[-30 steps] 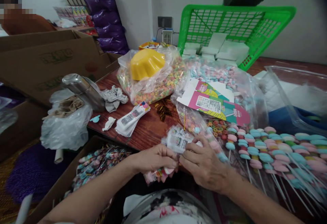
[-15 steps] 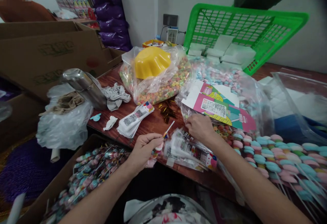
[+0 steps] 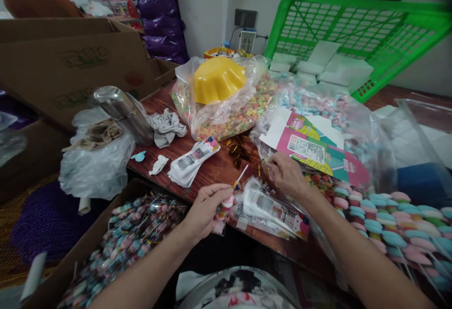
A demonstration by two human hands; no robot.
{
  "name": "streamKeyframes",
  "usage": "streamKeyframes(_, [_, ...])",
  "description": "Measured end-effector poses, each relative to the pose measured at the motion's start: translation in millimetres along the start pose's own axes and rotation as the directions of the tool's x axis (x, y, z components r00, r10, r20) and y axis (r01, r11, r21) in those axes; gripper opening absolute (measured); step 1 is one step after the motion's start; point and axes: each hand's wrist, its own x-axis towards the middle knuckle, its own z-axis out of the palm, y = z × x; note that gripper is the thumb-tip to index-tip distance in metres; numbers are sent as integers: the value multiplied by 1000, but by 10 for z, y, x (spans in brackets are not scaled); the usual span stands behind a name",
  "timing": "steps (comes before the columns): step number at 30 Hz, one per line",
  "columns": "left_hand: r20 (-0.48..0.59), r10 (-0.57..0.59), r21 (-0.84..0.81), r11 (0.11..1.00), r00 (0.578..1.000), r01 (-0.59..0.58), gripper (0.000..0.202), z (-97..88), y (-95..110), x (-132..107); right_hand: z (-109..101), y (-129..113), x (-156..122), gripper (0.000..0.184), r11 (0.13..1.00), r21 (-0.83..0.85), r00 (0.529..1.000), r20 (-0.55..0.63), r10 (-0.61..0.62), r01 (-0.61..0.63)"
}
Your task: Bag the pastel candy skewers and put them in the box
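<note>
My left hand [image 3: 207,209] is closed around a marshmallow candy stick [image 3: 224,209] in clear wrap. Its white stick points up and right, and a bit of gold shows at the neck of the wrap. To the right, my right hand [image 3: 286,173] hovers over the table edge of the clear bag, fingers pinched together. A thin gold strip shows by its fingertips, but what they hold is unclear. Gold twist ties [image 3: 237,151] lie loose on the table beyond my hands. Printed plastic sleeves [image 3: 270,208] lie fanned out between and below my hands.
Uncovered marshmallow skewers [image 3: 395,226] are stacked at right. A cardboard box [image 3: 88,238] of wrapped ones stands at lower left. Behind are a yellow bowl [image 3: 219,81] on a bag of cereal rings [image 3: 229,123], a flattened printed carton [image 3: 310,146], a green crate [image 3: 328,22] and a steel flask [image 3: 123,116].
The view has shifted, so most things appear farther right. My left hand keeps its grip on the candy stick. My right hand has turned slightly, and gold strips now show near its fingertips.
</note>
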Motion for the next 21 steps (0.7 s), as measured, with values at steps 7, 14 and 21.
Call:
streamKeyframes(7, [-27,-7,-65,998,1000,5,25,43,-10,-34,-127,43,-105,24,999,-30,1000,-3,-30,30])
streamKeyframes(14, [-15,-70,-78,995,997,68,26,108,-30,-62,-89,109,-82,24,982,-78,983,76,-169,175])
streamKeyframes(21, [33,-113,-36,993,993,114,23,185,1,-86,-104,156,-37,17,976,-16,976,36,-215,215])
